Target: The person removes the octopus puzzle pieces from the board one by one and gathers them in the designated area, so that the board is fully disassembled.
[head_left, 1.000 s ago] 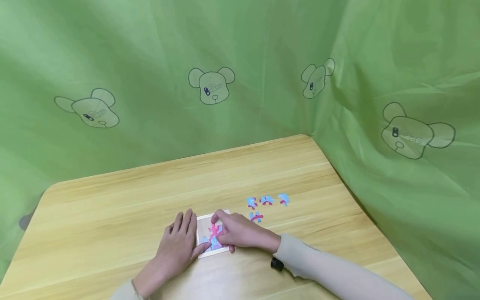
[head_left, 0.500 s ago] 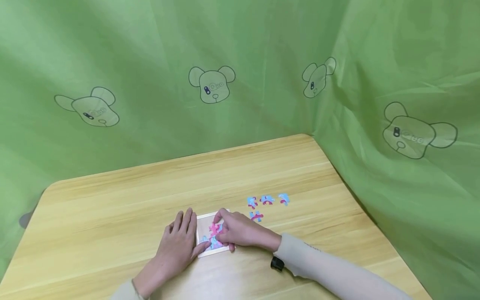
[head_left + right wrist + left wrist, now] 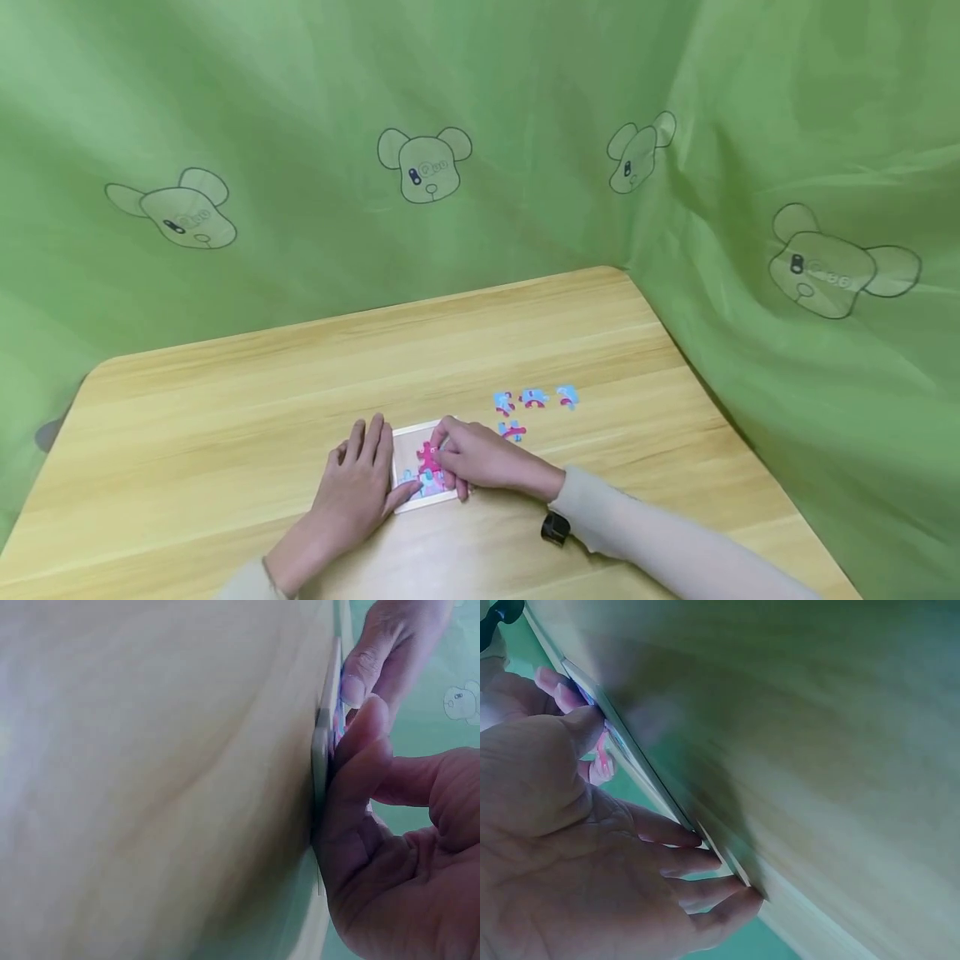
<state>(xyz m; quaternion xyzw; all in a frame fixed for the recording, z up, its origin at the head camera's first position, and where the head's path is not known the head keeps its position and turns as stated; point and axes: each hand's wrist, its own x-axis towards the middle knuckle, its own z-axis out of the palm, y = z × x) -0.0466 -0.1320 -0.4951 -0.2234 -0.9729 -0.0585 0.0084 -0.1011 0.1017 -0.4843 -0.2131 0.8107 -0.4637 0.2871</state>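
Observation:
A small square puzzle tray (image 3: 411, 430) with a pale rim lies on the wooden table. My left hand (image 3: 351, 482) lies flat at its left side with straight fingers, thumb reaching over the front rim onto the blue-purple pieces (image 3: 431, 485). Over the tray's right half, my right hand (image 3: 480, 457) pinches a pink-red puzzle piece (image 3: 428, 455) between thumb and index finger. In the left wrist view, that pink piece (image 3: 602, 754) shows at the right fingertips, above the tray edge. The right wrist view shows the curled right fingers (image 3: 356, 787) beside the tray's side, partly hiding the pieces.
Several loose blue and red puzzle pieces, among them one piece (image 3: 533, 399), lie right and behind the tray. Green curtains (image 3: 315, 167) with bear-head prints hang along the table's back and right edges. A black device (image 3: 555, 528) sits at the right wrist.
The right fingertips have shifted slightly at the pink piece, which now looks darker and more tilted. The left hand and the tray keep their places, and the loose pieces have not moved.

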